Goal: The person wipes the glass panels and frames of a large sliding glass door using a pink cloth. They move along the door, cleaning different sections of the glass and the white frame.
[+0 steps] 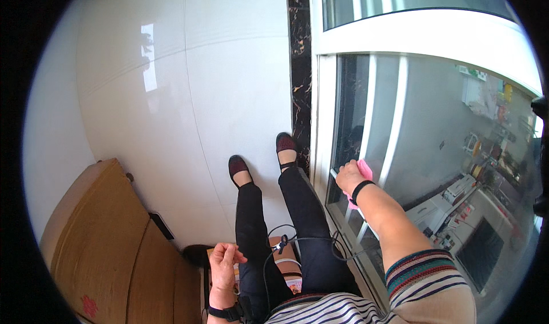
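My right hand is closed around a pink cloth and holds it against the lower glass pane of a white-framed door or window. Part of the cloth shows past the fingers and more hangs below the wrist. My left hand is in front of my left thigh, its fingers loosely curled and nothing visible in it. Each wrist wears a black band. A thin black cable loops across the front of my legs.
Dark marbled stone edges the glossy pale tile floor beside the frame. To the left stands a brown wooden cabinet with a red mark on it. Between and behind my legs are a brown box-like object and other partly hidden items.
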Demonstrator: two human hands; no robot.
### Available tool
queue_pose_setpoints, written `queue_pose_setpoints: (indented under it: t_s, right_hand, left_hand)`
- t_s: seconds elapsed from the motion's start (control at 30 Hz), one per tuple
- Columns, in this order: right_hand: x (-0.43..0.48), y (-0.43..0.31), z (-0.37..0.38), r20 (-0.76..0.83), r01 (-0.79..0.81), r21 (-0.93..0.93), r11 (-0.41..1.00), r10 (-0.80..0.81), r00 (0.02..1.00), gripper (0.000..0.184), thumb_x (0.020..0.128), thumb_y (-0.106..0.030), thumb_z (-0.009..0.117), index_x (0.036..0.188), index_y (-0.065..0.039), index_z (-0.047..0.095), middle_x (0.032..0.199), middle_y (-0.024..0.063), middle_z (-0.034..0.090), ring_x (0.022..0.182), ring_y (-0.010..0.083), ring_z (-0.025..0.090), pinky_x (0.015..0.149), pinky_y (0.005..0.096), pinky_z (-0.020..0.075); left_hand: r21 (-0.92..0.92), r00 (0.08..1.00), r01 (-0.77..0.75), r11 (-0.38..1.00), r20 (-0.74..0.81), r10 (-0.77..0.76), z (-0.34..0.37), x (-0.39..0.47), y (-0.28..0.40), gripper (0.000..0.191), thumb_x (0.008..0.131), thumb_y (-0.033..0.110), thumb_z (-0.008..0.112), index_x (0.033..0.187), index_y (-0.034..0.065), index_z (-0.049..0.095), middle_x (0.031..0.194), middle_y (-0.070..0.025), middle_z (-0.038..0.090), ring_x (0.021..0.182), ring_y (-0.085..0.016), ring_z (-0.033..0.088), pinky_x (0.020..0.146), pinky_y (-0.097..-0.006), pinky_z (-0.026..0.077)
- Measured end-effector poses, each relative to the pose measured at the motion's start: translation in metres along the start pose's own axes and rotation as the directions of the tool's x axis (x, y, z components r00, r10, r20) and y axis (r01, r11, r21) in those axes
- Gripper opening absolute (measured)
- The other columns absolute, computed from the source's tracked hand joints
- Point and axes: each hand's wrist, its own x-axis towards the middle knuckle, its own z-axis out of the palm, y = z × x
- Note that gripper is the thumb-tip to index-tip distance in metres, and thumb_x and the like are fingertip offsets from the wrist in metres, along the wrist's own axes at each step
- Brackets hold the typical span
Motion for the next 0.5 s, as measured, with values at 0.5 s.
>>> queue_pose_setpoints:
  t_s: [0.5]
  right_hand:
    - [-0.060,0.193,-0.145,-0.660,-0.603,0.272,0.749,0.602,0.449,0.028,0.086,-0.011,0.056,0.108,0.003,0.068,0.107,0.0245,0.061,0.086,0.0297,0.069,0.058,0.0369,0.0582]
  left_hand:
    - [-0.019,0.987,-0.154,0.988,-0.050,0.152,-0.030,-0.046,-0.013,0.015,0.097,0.014,0.055,0.087,0.0028,0.056,0.068,-0.0074,0.060,0.059,-0.017,0.060,0.058,-0.0287,0.052]
